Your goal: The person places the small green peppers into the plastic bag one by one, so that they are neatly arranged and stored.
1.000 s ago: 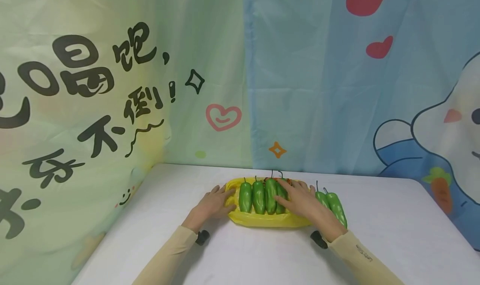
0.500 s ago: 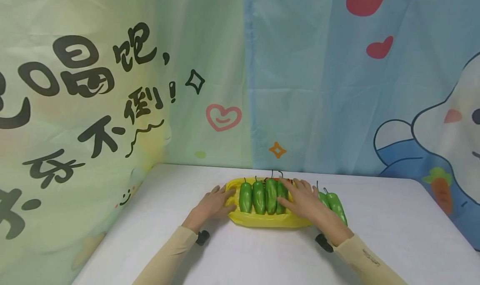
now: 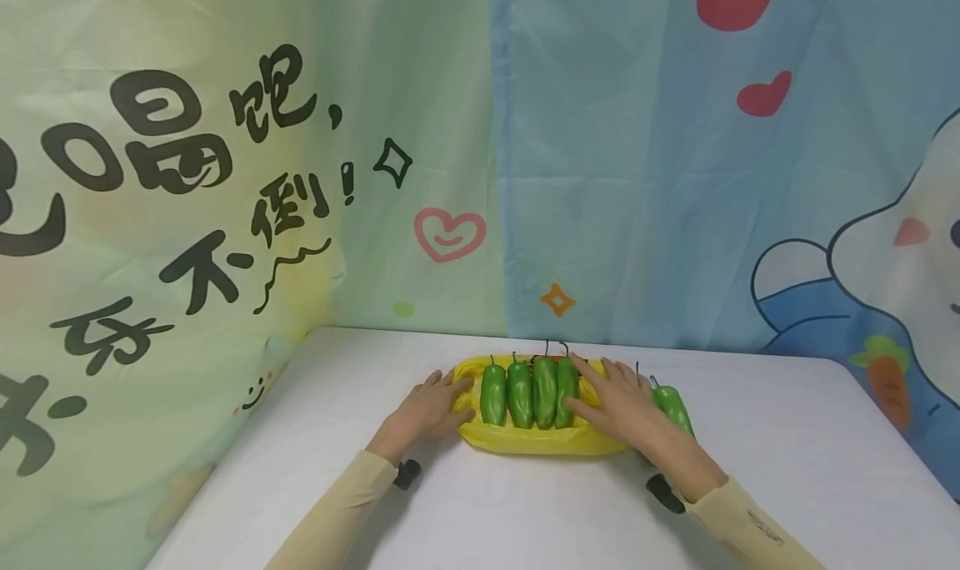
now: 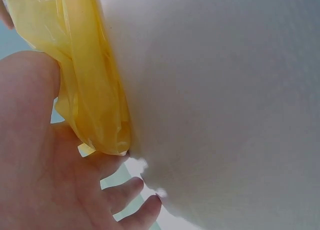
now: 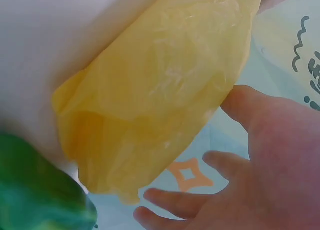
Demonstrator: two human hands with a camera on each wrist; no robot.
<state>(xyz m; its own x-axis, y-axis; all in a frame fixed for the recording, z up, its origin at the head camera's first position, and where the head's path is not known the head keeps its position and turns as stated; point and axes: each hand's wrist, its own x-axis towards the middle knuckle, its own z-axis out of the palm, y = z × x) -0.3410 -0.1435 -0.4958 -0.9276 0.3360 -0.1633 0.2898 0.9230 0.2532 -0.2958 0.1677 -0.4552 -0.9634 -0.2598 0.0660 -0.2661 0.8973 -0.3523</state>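
Several green peppers (image 3: pixel 520 395) lie side by side in a yellow plastic bag (image 3: pixel 536 443), whose rim is spread wide on the table. My left hand (image 3: pixel 427 407) holds the bag's left end; in the left wrist view its thumb and fingers lie around the yellow plastic (image 4: pixel 95 95). Over the bag's right end is my right hand (image 3: pixel 626 407), fingers spread and relaxed, with nothing gripped. Its thumb overlaps the rightmost pepper in the bag. In the right wrist view the thumb reaches the bag's edge (image 5: pixel 150 105).
Outside the bag, a green pepper (image 3: pixel 672 405) lies on the white tabletop (image 3: pixel 780 453) to its right, partly behind my right forearm; a second stem shows there. A printed curtain (image 3: pixel 585 178) hangs behind the table.
My right hand has slid right, away from the peppers in the bag, uncovering the rightmost one. It now hides more of the peppers outside. My left hand stays at the bag.
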